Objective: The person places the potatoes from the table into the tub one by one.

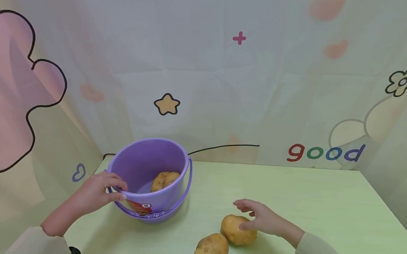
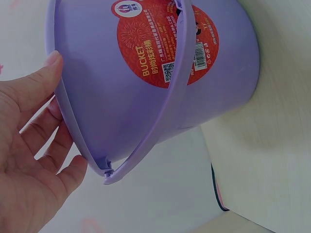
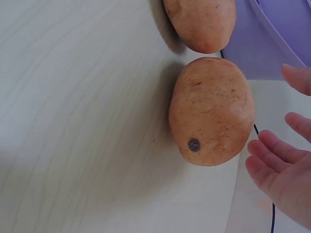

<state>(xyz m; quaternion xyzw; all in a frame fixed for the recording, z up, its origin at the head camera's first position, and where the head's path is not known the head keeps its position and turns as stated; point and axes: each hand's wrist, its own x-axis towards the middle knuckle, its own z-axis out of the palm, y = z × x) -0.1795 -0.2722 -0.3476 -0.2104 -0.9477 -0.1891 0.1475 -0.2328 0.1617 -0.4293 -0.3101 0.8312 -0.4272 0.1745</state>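
Observation:
A purple bucket (image 1: 146, 196) with a red label stands at the left of the table, its handle hanging down. My left hand (image 1: 101, 190) grips the bucket's near-left rim between thumb and fingers, as the left wrist view also shows. Inside the bucket lie what look like two potatoes (image 1: 164, 181). My right hand (image 1: 264, 219) hovers over the farther potato (image 1: 233, 229) on the table, fingers loosely spread and holding nothing. Beside it, nearer to me, sits another potato (image 1: 211, 252). In the right wrist view, the fingers are apart from the closer-seen potato (image 3: 211, 111), which has a dark spot.
The pale green table (image 1: 292, 191) reaches back to a printed cloth backdrop (image 1: 211, 83) with a star, hearts and the word "good". The bucket stands near the table's left edge.

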